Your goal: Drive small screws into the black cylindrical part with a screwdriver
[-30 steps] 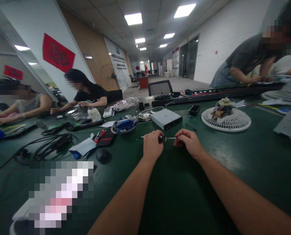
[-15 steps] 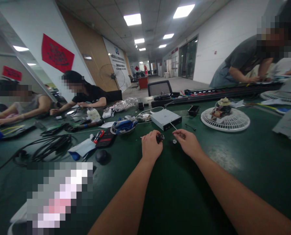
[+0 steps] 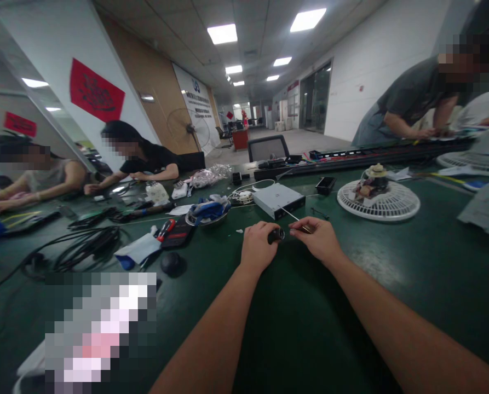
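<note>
My left hand [image 3: 258,247] is closed around a small dark cylindrical part [image 3: 276,236], its round, metallic-looking end facing right. Just to the right, my right hand [image 3: 318,241] is closed on a screwdriver [image 3: 309,228] with a brownish handle; its thin shaft points up and left toward a silver, box-shaped disc drive [image 3: 277,198]. At the right fingertips there is a tiny light piece, too small to make out. The two hands are close together but apart, low over the green table [image 3: 293,328].
A white fan grille with a motor [image 3: 378,197] lies to the right, near a small black tray [image 3: 325,185]. On the left are a metal bowl with blue cloth [image 3: 208,210], a black round knob [image 3: 172,264] and coiled black cables [image 3: 90,246]. Several people work around the table.
My left hand has shifted slightly right with the dark part, turning its end more into view. The screwdriver's shaft now slants further left. The small round metal piece shows less.
</note>
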A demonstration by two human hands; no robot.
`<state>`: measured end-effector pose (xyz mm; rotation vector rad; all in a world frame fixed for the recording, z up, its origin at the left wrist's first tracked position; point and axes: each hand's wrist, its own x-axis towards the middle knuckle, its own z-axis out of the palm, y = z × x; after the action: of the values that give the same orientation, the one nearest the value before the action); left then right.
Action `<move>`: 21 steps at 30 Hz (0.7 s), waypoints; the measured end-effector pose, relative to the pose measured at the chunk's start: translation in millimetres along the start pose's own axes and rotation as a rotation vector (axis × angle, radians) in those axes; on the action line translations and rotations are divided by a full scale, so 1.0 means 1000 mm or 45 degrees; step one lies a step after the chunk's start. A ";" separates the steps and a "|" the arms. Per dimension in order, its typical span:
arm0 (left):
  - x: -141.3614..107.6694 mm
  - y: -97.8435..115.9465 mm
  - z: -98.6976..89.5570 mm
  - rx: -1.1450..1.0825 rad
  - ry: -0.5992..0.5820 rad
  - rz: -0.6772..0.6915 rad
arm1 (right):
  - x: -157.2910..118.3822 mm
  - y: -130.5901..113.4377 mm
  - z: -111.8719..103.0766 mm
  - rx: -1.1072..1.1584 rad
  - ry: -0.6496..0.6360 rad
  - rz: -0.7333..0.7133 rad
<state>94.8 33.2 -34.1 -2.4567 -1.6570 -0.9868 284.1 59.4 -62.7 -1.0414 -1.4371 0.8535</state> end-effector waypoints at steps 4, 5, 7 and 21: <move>0.000 0.000 0.002 0.001 -0.029 0.062 | 0.000 0.002 0.002 0.176 -0.035 -0.013; 0.000 0.000 0.002 0.006 -0.038 0.079 | -0.001 0.001 0.002 0.186 -0.047 -0.017; 0.000 0.000 0.002 0.013 -0.054 0.111 | -0.002 -0.003 0.003 0.156 -0.061 -0.022; -0.001 0.011 -0.007 -0.075 -0.158 0.085 | -0.008 -0.016 0.004 -0.269 -0.147 -0.010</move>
<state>100.5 25.6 -25.6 -2.6430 -1.5887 -0.9052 277.7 47.0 -51.3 -1.1578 -1.6555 0.7785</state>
